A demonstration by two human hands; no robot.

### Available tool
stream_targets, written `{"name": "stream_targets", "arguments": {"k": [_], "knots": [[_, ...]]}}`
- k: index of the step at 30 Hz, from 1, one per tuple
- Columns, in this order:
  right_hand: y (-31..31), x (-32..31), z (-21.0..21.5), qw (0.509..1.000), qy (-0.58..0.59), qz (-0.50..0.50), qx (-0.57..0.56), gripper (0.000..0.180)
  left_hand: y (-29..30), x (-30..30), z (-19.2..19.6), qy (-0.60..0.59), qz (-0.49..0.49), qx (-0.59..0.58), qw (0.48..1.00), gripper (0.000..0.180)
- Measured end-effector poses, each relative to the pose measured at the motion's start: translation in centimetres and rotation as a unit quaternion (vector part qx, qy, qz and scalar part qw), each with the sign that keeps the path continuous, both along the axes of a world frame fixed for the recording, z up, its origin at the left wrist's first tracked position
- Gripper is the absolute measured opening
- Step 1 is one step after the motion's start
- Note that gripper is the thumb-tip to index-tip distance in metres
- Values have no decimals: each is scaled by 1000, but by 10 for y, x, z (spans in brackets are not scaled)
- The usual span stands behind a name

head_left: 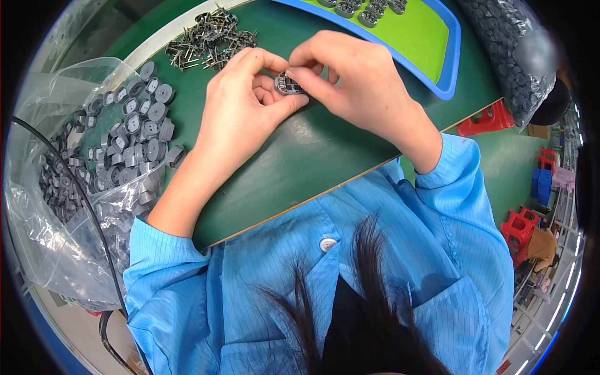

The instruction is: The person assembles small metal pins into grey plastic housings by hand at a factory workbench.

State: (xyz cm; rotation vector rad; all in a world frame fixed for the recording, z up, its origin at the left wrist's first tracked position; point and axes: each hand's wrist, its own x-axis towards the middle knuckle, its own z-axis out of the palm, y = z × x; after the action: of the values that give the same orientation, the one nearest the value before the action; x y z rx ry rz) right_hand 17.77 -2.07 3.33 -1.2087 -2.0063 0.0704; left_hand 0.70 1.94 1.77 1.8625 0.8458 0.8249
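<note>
Between both hands, above the green tabletop [300, 159], sits a small round grey part [286, 85] with a dark, detailed inside facing up. My left hand [240, 103] pinches its rim between thumb and fingers. My right hand [356, 78] has its thumb and forefinger closed at the part's upper edge; whether a smaller piece lies in that pinch is hidden. Just beyond the left hand lies a heap of small dark parts with metal pins [212, 39]. Many loose round grey caps [140, 122] lie left of the left forearm, spilling from a clear plastic bag [47, 250].
A blue-rimmed tray [451, 50] with a light green bottom holds several grey round parts [369, 17] at the far right. Behind it stands a clear bag full of dark grey parts [500, 37]. A black cable [94, 209] crosses the left bag. Red stools [520, 231] stand beyond the table's right edge.
</note>
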Motion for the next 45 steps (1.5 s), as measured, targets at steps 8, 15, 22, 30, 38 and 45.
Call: {"name": "stream_targets", "arguments": {"k": [8,15,22,30,38,45], "knots": [[-8,0,-7,953,227,-13,-199,21,-4,2,-2,0,4,31,1000,29],[-10,-2,-8,863,341,-18,-373,24,-3,0,-5,-20,-8,40,999,30],[-11,-5,-11,989,127,-31,-72,12,-2,-1,-1,-30,-20,22,999,30],[-14,-7,-7,924,306,-40,-227,13,-5,-1,0,-55,-22,2,998,31],[-13,-2,-15,999,19,-34,31,12,-7,3,-2,-26,-16,0,1000,31],[-14,5,-8,855,365,20,-367,20,-7,3,-4,-39,-24,57,997,29]]}}
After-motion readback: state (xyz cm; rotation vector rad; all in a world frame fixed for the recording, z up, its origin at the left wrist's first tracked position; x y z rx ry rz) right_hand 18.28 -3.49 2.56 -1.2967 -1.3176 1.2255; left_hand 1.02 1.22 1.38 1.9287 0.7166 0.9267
